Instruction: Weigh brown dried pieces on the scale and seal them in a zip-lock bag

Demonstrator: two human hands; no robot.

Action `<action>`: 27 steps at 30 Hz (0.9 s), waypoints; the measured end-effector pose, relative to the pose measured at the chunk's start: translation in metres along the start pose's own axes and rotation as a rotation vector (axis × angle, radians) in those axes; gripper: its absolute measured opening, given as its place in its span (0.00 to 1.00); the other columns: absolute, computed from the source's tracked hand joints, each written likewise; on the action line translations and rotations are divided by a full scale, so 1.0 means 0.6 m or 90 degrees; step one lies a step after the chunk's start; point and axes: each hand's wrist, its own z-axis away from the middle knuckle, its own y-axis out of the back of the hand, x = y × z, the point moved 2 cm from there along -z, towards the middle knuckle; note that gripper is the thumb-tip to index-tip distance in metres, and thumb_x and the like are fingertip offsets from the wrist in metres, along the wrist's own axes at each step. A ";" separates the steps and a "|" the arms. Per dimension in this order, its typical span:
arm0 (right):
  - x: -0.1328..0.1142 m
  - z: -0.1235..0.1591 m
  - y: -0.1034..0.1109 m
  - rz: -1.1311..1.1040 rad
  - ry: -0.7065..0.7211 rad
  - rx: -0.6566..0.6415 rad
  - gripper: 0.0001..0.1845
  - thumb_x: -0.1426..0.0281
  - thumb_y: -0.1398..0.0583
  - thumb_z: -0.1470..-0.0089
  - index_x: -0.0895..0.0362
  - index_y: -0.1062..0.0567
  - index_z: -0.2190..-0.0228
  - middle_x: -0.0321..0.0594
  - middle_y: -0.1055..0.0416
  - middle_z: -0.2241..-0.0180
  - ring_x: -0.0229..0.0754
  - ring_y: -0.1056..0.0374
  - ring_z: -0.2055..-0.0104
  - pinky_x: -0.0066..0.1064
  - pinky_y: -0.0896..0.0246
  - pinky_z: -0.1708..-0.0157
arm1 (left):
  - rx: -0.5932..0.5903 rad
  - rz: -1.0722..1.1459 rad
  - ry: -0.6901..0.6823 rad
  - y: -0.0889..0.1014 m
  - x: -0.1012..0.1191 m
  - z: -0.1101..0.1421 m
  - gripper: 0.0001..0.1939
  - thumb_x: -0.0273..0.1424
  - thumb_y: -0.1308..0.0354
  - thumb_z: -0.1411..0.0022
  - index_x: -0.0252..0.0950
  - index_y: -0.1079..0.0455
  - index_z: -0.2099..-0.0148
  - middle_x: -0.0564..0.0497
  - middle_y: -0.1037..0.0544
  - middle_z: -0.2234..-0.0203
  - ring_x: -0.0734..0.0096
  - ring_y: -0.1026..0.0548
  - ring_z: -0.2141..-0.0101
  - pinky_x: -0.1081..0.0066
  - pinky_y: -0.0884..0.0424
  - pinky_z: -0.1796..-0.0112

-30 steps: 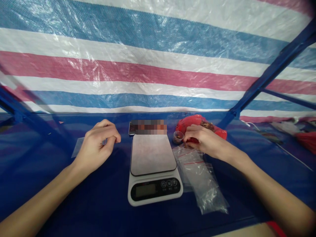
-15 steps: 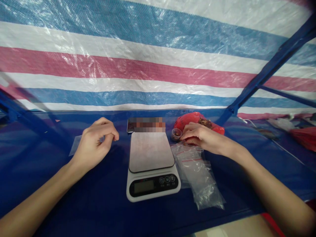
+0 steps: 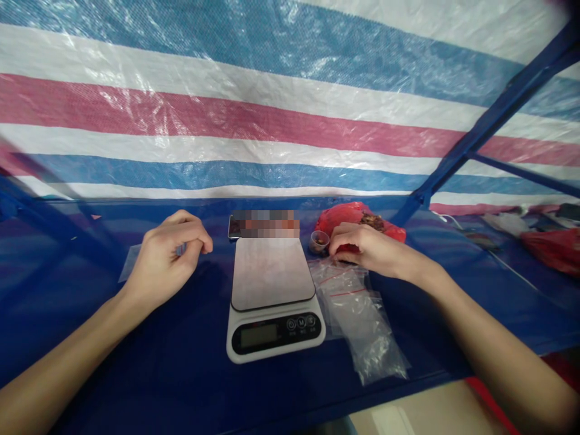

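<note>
A white kitchen scale (image 3: pixel 272 302) with a grey platform and a dark display stands on the blue table (image 3: pixel 181 374). My left hand (image 3: pixel 165 260) rests left of it, fingers curled over a small clear bag (image 3: pixel 128 270) lying flat. My right hand (image 3: pixel 367 249) lies right of the scale, fingers pinched together by a small brown cup (image 3: pixel 319 241) and a red plastic bag (image 3: pixel 357 217) holding dark brown pieces. What the fingers pinch is hidden. A pile of clear zip bags (image 3: pixel 362 320) with red lines lies under and in front of that hand.
A phone (image 3: pixel 263 225) lies behind the scale. A striped red, white and blue tarp (image 3: pixel 272 121) hangs at the back. A blue metal frame bar (image 3: pixel 480 133) slants at the right. Cables and another red bag (image 3: pixel 553 248) lie far right. The table's front edge runs near the bottom.
Both hands have stayed nearly in place. The camera has tilted slightly, so everything sits a little higher and further left in the picture.
</note>
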 end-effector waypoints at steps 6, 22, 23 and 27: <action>-0.028 0.006 0.031 -0.028 -0.001 0.056 0.10 0.64 0.36 0.33 0.53 0.15 0.62 0.43 0.19 0.62 0.43 0.24 0.60 0.35 0.30 0.58 | 0.004 0.003 0.003 0.000 -0.003 -0.002 0.17 0.22 0.50 0.36 0.42 0.29 0.74 0.52 0.23 0.74 0.62 0.25 0.64 0.62 0.30 0.62; -0.047 -0.007 0.003 -0.077 -0.028 0.101 0.08 0.65 0.34 0.36 0.55 0.16 0.64 0.40 0.18 0.65 0.41 0.23 0.65 0.31 0.29 0.63 | 0.001 -0.001 -0.012 0.002 -0.003 -0.001 0.18 0.19 0.51 0.35 0.42 0.30 0.73 0.52 0.23 0.75 0.63 0.25 0.64 0.62 0.30 0.60; -0.044 -0.009 0.002 -0.065 -0.032 0.161 0.07 0.65 0.33 0.36 0.55 0.17 0.64 0.40 0.18 0.65 0.42 0.23 0.64 0.32 0.29 0.62 | 0.000 0.000 -0.013 0.002 -0.002 -0.001 0.18 0.19 0.51 0.35 0.42 0.30 0.73 0.52 0.23 0.75 0.63 0.25 0.64 0.62 0.30 0.60; -0.022 -0.015 -0.014 -0.012 -0.043 0.297 0.03 0.68 0.33 0.37 0.55 0.17 0.62 0.43 0.17 0.62 0.46 0.22 0.60 0.38 0.27 0.58 | 0.001 0.001 -0.014 0.002 0.000 -0.002 0.18 0.19 0.51 0.35 0.42 0.29 0.73 0.52 0.23 0.75 0.63 0.25 0.64 0.62 0.31 0.60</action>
